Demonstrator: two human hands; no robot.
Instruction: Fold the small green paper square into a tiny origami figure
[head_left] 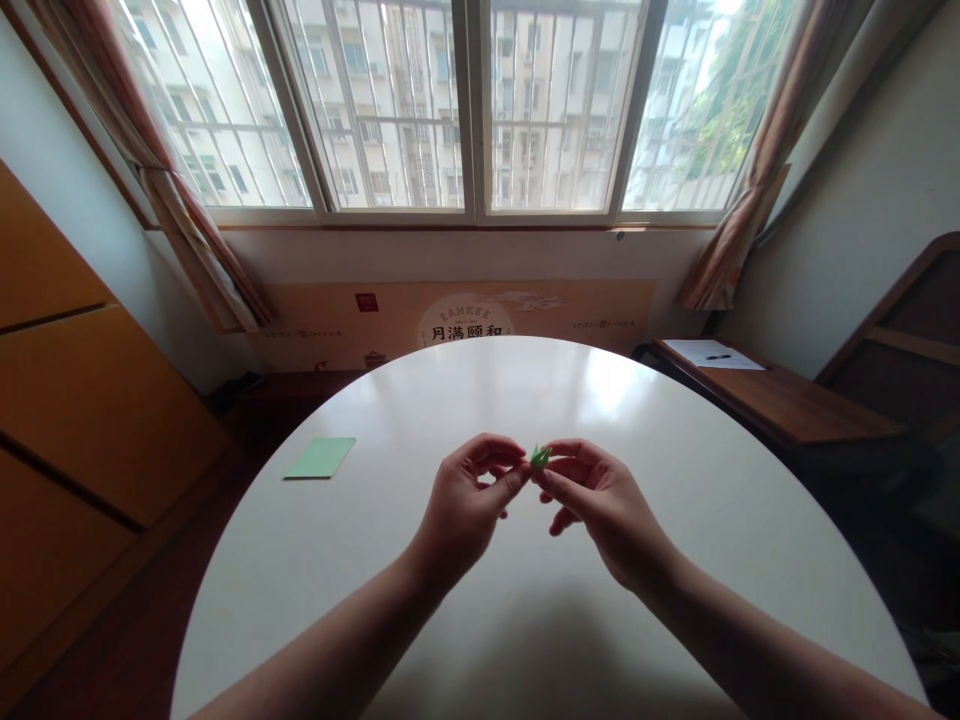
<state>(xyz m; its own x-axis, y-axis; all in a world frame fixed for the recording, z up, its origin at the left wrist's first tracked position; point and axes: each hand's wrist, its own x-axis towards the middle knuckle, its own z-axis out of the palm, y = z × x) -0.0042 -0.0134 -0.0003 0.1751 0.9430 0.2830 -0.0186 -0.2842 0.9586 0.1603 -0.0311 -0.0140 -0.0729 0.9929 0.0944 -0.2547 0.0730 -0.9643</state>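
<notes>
A small green folded paper (pixel 539 458) with pointed tips standing up is held between both hands, above the white table. My left hand (pixel 475 492) pinches its left side between thumb and fingers. From the other side my right hand (pixel 595 484) grips it with thumb and forefinger, the lower fingers loosely curled. The fingertips cover part of the paper, so its full shape does not show. Farther left on the table lies a stack of light green square paper (pixel 321 458), apart from both hands.
The round white table (pixel 300 600) fills the middle. Beyond its right edge, a wooden surface (pixel 795 400) bears a white sheet (pixel 709 353) with a pen (pixel 718 357) on it. A printed board (pixel 322 320) stands behind, below the barred window (pixel 472 110). Orange cabinets (pixel 67 440) are at left.
</notes>
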